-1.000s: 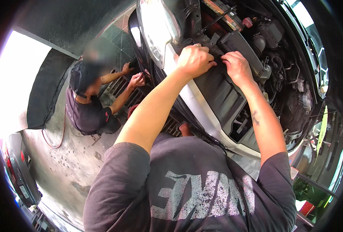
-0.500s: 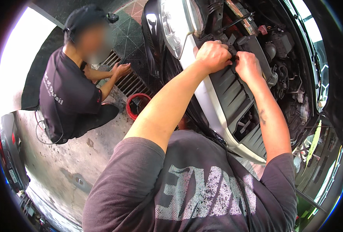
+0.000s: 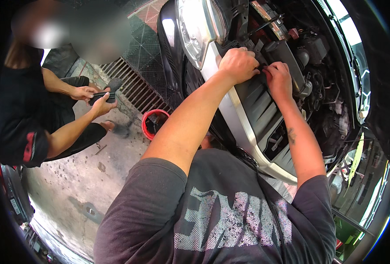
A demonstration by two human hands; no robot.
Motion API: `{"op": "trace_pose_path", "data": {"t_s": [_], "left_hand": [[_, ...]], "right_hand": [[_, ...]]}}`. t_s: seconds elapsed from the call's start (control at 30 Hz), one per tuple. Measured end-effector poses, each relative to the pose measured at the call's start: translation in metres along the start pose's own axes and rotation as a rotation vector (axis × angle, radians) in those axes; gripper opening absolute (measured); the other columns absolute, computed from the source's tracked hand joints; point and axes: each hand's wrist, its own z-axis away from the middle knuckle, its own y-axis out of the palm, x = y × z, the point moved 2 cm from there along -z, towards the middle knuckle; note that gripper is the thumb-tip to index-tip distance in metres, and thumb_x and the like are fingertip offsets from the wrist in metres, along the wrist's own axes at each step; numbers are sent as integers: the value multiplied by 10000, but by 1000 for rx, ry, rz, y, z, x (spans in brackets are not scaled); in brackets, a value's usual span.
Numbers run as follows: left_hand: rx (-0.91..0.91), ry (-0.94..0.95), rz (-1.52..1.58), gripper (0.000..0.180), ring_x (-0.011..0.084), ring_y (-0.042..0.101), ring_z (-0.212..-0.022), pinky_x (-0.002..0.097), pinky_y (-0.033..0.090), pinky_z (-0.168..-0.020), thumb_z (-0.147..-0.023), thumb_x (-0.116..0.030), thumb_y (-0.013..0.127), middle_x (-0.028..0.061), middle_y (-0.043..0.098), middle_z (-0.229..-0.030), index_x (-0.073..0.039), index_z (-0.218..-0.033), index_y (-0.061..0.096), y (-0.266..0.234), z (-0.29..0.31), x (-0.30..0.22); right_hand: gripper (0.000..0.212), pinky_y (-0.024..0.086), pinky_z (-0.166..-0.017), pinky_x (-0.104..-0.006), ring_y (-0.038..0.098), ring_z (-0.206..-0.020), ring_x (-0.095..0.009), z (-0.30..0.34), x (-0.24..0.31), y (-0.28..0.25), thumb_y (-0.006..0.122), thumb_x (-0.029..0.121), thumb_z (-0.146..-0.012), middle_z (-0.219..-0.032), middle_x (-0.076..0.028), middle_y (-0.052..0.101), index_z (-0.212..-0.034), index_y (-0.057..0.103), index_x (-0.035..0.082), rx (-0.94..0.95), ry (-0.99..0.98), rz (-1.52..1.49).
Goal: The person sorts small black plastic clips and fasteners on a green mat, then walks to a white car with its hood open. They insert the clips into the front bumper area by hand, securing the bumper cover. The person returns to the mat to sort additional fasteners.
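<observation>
Black plastic grille (image 3: pixel 256 105) sits in the upper middle of the head view, at the car's front beside the headlight (image 3: pixel 195 26). The left hand (image 3: pixel 238 65) is curled shut on its top edge; the right hand (image 3: pixel 277 79) pinches something small there, can't tell what. A hard yank could snap a clip, or fingers could slip into the crowded engine bay (image 3: pixel 318 66).

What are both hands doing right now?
Left hand: closed, gripping the upper edge of the car's front grille.
Right hand: fingers curled onto the same edge; grip cannot be told.
</observation>
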Motion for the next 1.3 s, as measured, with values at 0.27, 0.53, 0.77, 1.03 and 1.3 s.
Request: {"op": "trace_pose_path", "data": {"t_s": [0.27, 0.53, 0.77, 1.03, 1.3], "left_hand": [[-80, 52, -4, 285, 265, 736, -994, 415, 601, -827, -870, -482, 813, 17, 738, -904, -207, -934, 856, 9, 1, -2], [-476, -208, 504, 294, 197, 689, -771, 351, 547, -669, -947, -439, 802, 2, 683, -814, -150, -999, 819, -12, 0, 10], [-128, -949, 2249, 601, 245, 588, -950, 361, 504, -863, -1148, -543, 442, 131, 621, -1056, 2, -1344, 603, -46, 100, -96], [99, -777, 2451, 854, 440, 467, -1488, 555, 358, -1288, -1114, -690, 368, 304, 488, -1557, 30, -1570, 434, -68, 138, -167], [197, -699, 2467, 887, 437, 437, -1514, 565, 341, -1289, -1089, -738, 377, 295, 478, -1581, -17, -1605, 414, -81, 143, -191]], "right_hand": [[477, 464, -1151, -498, 511, -1440, -387, 48, 8, 3, 651, 13, -929, -1499, -157, 587, -1352, 777, 193, 66, 191, 87], [593, 430, -1215, -492, 509, -1466, -415, 56, 21, -34, 603, -25, -984, -1549, -208, 557, -1550, 550, 143, -40, 392, -361], [432, 487, -1106, -431, 575, -1398, -279, 196, 112, -120, 730, 135, -995, -1519, -119, 583, -1422, 672, 97, 61, 852, -733], [369, 506, -1089, -428, 600, -1352, -303, 180, 160, -162, 791, 94, -957, -1474, -109, 621, -1323, 746, 90, -222, 700, -533], [403, 525, -812, -422, 603, -936, -287, 174, 183, -163, 961, 95, -732, -993, -34, 687, -1104, 805, 107, -370, 549, -330]]}}
